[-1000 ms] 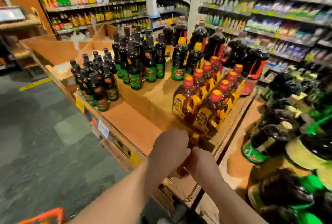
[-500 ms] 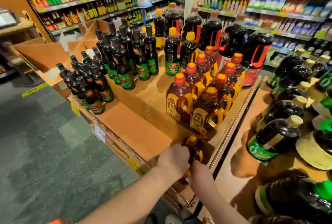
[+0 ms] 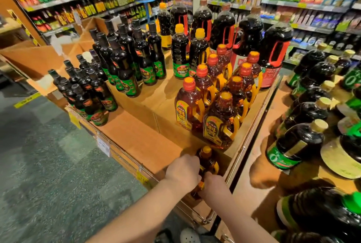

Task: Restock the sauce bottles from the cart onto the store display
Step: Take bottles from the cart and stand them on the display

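Store shelving (image 3: 304, 4) runs along the back and right, packed with bottles and packets, mostly blurred. In front of it a cardboard display stand (image 3: 136, 137) fills the middle, stepped in tiers, price tags on its front rail. On the far right a second cardboard tier (image 3: 259, 164) carries dark bottles with tan caps (image 3: 297, 143), green labels. At the back of the main stand are big dark jugs with red handles (image 3: 275, 47); left of them tall dark bottles with black caps (image 3: 125, 61), and a lower cluster of small black-capped bottles (image 3: 86, 94) at the front left edge. Centre-right stands a group of amber bottles with yellow handles and orange-red caps (image 3: 220, 117), upright, packed touching each other. Just below that group, at the stand's near corner, is the task item: one small amber sauce bottle (image 3: 208, 159), orange cap up, upright (its base is hidden by the hands, so contact with the cardboard can't be confirmed). Left hand (image 3: 183, 172) wraps its fingers round the bottle's left side; right hand (image 3: 214, 186) grips it lower on the right, fingers curled in, fingertips hidden. A shoe toe (image 3: 190, 235) shows at the bottom edge above grey floor (image 3: 48, 164).
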The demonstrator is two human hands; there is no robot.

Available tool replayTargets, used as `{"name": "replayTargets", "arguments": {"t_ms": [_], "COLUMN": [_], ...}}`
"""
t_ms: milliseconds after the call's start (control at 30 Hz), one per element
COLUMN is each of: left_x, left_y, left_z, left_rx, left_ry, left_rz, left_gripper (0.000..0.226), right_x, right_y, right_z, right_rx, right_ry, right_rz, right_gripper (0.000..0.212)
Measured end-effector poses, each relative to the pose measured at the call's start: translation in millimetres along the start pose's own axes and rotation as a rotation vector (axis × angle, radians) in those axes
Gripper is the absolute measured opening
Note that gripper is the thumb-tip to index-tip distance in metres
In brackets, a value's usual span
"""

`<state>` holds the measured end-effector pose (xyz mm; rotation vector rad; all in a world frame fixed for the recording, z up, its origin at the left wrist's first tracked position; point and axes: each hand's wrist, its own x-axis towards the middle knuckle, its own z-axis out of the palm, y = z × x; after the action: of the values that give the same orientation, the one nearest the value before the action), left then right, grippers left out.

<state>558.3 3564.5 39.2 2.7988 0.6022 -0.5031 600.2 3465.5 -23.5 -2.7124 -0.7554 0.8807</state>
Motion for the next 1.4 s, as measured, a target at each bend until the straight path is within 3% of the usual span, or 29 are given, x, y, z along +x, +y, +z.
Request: {"name": "replayTargets", "arguments": {"t_ms": [167,333,567,800,933,1033,1233,1400], "left_x": [-5,-25,-83,-182,-262,-329,-458,-544], "left_y": [-11,-35,-88,-160,-195,-214,-218,-192], "left_z": [-5,-17,-27,-10,12,39,98,157], "left_rx": [-0.084,-0.105,-0.127,-0.146,-0.187,-0.243,-0.297,-0.442], "left_ry": [0.021,0.158,0.278,0.342,0.415,0.448,0.508,0.557], "left_rz": [-0.010,-0.033,-0.157,-0.540,-0.777,-0.987,-1.337,-1.613], "left_gripper": [0.042,0.029,0.025,0.016,0.018,0.019,0.023,0.024], "right_x": [-13,-34,-65,-97,-149,-187,-278,-333], "right_y": [-15,-49,-126,-212,-275,-299,-326,-324], "right_z": [-26,-60,-45,14,55,95,173,235], "right_rx": [-0.128,-0.203,-0.297,-0.296,-0.518,-0.489,-0.577,-0.685], "right_ry": [0.050,0.160,0.295,0.146,0.118,0.068,-0.053,-0.160], "right_rz": [-0.015,-0.073,-0.449,-0.782,-0.970,-1.326,-1.680,-1.869], "right_gripper": [0.010,0.011,0.021,0.019,0.023,0.015,0.018,0.021]}}
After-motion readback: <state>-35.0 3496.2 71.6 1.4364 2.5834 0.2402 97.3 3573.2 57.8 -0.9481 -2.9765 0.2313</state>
